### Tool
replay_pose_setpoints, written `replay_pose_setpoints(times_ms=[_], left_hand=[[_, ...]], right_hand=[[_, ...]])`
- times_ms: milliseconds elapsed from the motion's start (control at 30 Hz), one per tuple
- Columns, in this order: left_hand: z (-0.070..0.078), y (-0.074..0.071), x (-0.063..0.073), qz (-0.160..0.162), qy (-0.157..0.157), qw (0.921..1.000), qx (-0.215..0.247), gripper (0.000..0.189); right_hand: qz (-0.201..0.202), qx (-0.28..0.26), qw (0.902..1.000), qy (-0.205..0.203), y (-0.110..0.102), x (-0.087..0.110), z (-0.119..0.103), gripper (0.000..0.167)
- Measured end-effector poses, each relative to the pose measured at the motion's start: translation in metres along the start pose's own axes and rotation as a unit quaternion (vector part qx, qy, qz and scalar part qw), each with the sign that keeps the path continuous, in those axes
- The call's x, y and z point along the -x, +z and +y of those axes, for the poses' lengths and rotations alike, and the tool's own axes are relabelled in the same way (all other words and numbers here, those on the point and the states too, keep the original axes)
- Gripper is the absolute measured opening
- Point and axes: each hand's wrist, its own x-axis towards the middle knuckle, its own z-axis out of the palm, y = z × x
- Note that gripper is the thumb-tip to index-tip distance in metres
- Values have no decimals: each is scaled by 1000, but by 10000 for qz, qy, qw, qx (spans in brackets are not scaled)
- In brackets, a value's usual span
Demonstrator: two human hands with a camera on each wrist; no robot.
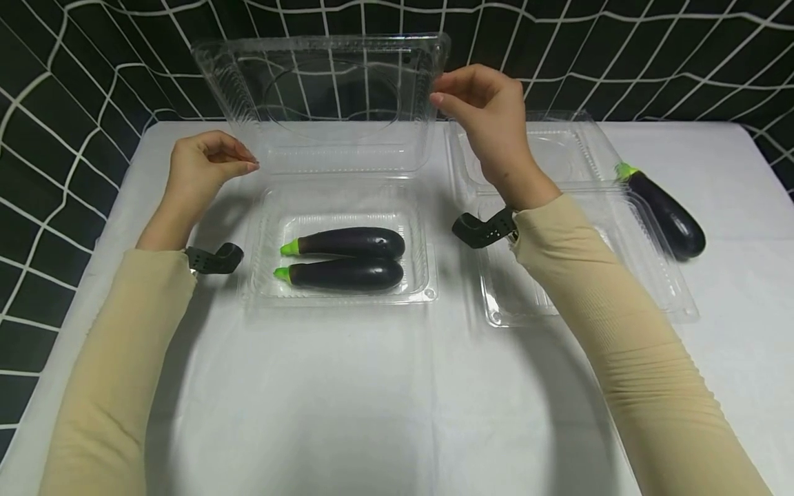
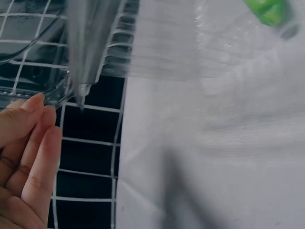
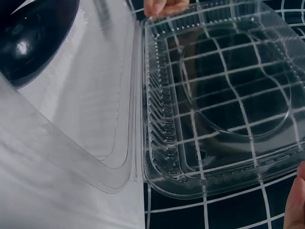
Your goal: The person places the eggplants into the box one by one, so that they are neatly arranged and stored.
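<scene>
A clear plastic clamshell container (image 1: 338,301) stands on the white table, its hinged lid (image 1: 347,148) raised at the back. Inside its base lie two dark purple eggplants with green stems, the rear eggplant (image 1: 356,242) just behind the front eggplant (image 1: 347,274). My left hand (image 1: 201,155) pinches the lid's left edge low down near the hinge; thumb and fingertips meet at the rim in the left wrist view. Higher up, the lid's right edge is held between the thumb and fingers of my right hand (image 1: 486,114). In the right wrist view, only a strip of that hand (image 3: 296,200) shows.
To the right, a second clear clamshell container (image 1: 515,313) lies spread open, partly hidden under my right forearm. A third eggplant (image 1: 670,213) rests by its right side. White netting (image 1: 577,76) over a dark backing rises behind the table (image 1: 298,399) and along its left.
</scene>
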Motion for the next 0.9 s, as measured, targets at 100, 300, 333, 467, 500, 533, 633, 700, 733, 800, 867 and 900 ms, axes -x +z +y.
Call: replay_pose_setpoints(times_ms=[100,300,333,467,500,533,633,700,733,800,867,900], left_hand=[[3,-3,0,-98,7,9996,-261,15],[15,-9,-3,-50,138,9996,-257,13],[19,-9,-3,-6,179,9996,-227,13],[31,-10,-5,264,391,9987,-175,13],[34,-11,-5,350,455,9983,-125,13],[36,-11,-6,442,498,9978,-65,13],[42,-13,-7,643,625,9959,129,14],[45,-13,-7,750,681,9947,195,14],[46,-13,-8,790,695,9943,195,14],[48,-13,-8,848,734,9935,196,13],[49,-13,-7,891,759,9930,187,12],[49,-13,-7,899,763,9929,181,12]], right_hand=[[-7,-6,10000,-18,0,0,2,14],[-2,76,9999,-105,-2,0,3,14],[4,81,9999,-113,-2,0,4,14],[57,82,9999,-120,-3,1,4,14],[65,73,9999,-123,-4,1,4,15],[63,51,9999,-128,-4,1,4,15],[47,73,9998,-156,-4,0,4,14],[36,129,9997,-179,-4,0,3,14],[37,152,9997,-186,-4,0,4,14],[43,198,9996,-194,-4,0,4,13],[53,229,9995,-193,-4,0,4,13],[57,224,9996,-187,-4,1,4,13]])
